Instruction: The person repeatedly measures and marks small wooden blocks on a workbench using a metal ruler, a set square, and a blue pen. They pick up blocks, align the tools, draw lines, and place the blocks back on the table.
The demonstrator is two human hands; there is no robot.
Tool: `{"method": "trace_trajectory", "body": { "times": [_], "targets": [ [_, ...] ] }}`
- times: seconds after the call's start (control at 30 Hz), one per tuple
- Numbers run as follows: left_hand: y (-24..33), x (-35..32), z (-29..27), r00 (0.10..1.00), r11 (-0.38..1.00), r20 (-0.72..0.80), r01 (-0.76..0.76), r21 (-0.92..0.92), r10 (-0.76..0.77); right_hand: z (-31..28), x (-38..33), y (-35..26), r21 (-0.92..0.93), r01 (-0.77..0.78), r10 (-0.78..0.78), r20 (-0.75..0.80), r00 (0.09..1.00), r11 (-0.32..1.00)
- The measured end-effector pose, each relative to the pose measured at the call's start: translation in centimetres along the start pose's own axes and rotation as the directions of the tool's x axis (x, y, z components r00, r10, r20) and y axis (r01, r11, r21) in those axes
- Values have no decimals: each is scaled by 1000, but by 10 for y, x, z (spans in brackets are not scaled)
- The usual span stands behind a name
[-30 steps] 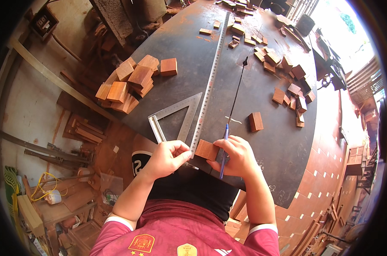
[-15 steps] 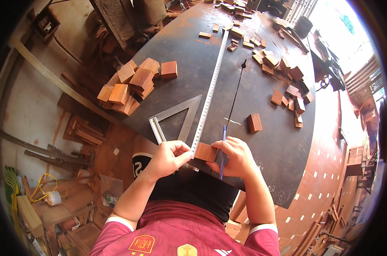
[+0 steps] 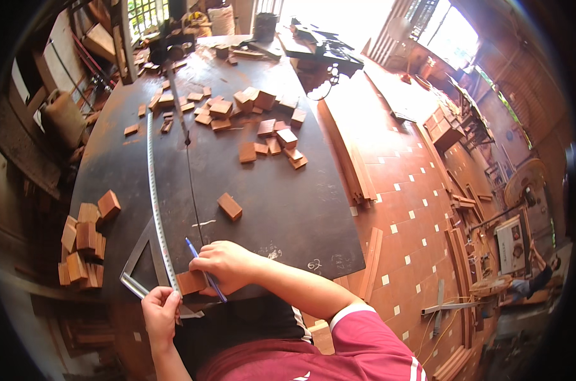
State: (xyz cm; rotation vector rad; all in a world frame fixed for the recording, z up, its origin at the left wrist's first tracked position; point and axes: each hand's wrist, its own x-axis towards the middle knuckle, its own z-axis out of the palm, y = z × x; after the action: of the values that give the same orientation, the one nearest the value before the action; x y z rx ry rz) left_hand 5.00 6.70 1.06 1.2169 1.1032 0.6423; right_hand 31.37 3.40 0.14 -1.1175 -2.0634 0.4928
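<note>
My left hand (image 3: 160, 312) pinches the near end of a long, pale ruler (image 3: 153, 184) marked with a scale, which lies up the dark tabletop. Against that end sits a reddish-brown wooden block (image 3: 190, 282). My right hand (image 3: 229, 267) grips the block's other end and also holds a blue pen (image 3: 191, 248), slanted across the fingers. Just left of the ruler lies a metal set square (image 3: 133, 285), partly behind my left hand. One loose wooden block (image 3: 230, 206) rests beyond my right hand.
The dark table (image 3: 288, 216) has a narrow slot (image 3: 195, 213) running away from me. A pile of blocks (image 3: 86, 236) stands at the left edge. Several more blocks (image 3: 248, 152) lie scattered farther off. Long timber strips (image 3: 348, 155) lie on the tiled floor to the right.
The whole view has swung right, so the table and hands appear farther left and more of the right-hand floor shows. Both hands keep their grips at the ruler's end and block.
</note>
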Motion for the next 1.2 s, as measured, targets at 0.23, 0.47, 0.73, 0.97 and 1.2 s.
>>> {"method": "trace_trajectory", "body": {
  "times": [0.23,0.47,0.73,0.97,1.2],
  "targets": [
    [-3,0,0,1000,999,-17,-24,-25,24,1,0,-2,-8,3,-3,-29,1000,1000],
    [-4,1,-1,999,999,-26,-24,-44,23,2,1,-2,7,12,-12,-41,999,1000],
    [-5,-1,7,998,998,-35,-50,-27,49,2,-5,-1,4,-2,2,-50,999,1000],
    [2,-5,3,998,999,-60,14,-30,-16,-8,3,-6,0,-6,6,-48,999,1000],
    [18,-5,14,1000,1000,-19,10,25,-10,-14,-5,-4,139,-64,100,-277,956,988]
  ]
}}
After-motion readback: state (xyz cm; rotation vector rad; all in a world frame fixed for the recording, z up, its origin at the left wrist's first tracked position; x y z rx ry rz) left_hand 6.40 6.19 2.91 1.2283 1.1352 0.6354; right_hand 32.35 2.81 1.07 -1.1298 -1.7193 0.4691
